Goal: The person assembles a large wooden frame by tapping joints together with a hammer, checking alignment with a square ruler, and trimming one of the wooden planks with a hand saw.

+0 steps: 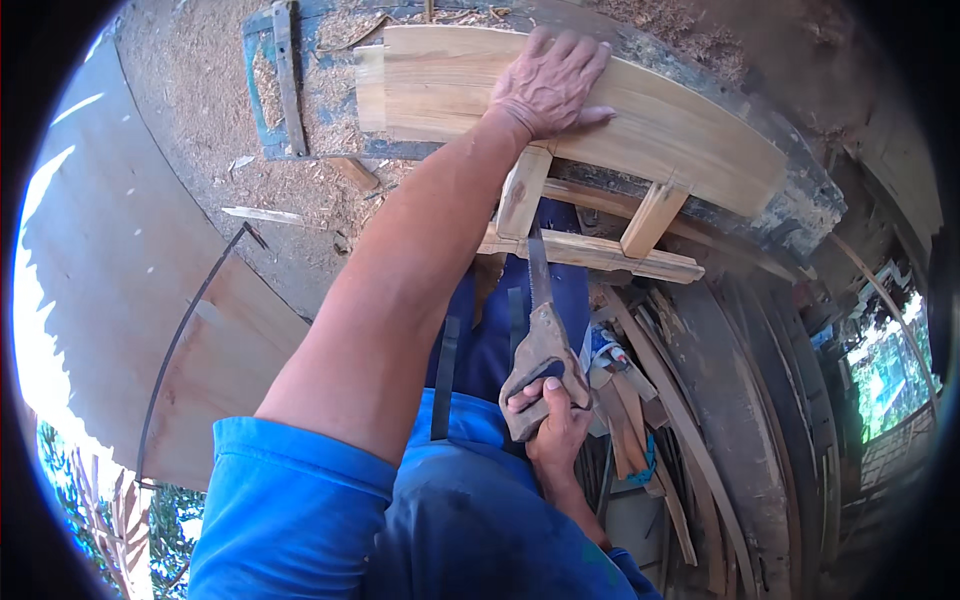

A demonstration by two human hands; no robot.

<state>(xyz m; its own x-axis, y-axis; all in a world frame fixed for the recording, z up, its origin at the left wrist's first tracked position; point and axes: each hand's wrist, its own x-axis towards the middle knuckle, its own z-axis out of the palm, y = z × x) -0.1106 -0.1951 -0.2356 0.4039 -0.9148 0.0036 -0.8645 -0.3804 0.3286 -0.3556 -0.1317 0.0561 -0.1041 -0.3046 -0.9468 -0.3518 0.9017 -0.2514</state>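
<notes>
My left hand [555, 85] lies flat on a wide pale wooden board [450, 80], fingers stretched forward and thumb apart. Two short wooden pieces, one on the left [522, 195] and one on the right [655, 220], join the board to a narrow wooden rail [600, 250] nearer my body. Low in front of me, my right hand [560, 430] wraps round the wooden handle of a handsaw [545, 345]. Its blade points away from me and reaches the rail beside the left short piece. Whether the teeth touch wood, I cannot tell.
Under the board is a worn, blue-stained bench [330, 90] strewn with shavings. A large plywood sheet [150, 300] and a thin dark curved rod [180, 350] stand at left. Long planks [740, 400] and offcuts are stacked at right. Sawdust covers the ground.
</notes>
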